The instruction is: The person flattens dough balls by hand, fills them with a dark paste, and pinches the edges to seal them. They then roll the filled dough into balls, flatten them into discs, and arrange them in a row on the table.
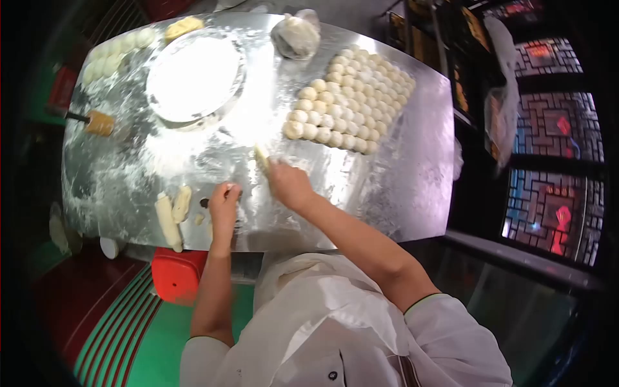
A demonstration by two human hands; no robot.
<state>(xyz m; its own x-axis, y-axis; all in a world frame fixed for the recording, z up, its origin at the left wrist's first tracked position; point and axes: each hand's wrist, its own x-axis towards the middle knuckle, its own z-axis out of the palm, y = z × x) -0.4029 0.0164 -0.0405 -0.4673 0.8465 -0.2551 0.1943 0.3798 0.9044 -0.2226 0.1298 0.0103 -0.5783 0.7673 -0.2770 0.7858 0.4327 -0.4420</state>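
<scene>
Pale short strip of dough (261,155) sticks out of my right hand (290,185), which is closed around its near end. It sits over the middle of the floured steel counter (400,174), long axis pointing away from me and slightly left. My left hand (224,198) rests on the counter just beside it, nearer me and apart from the strip. Its fingers are curled narrow, and I cannot tell if they pinch anything. Two pale dough logs (170,219) lie left of that hand. Rows of round dough balls (351,97) fill the far right.
</scene>
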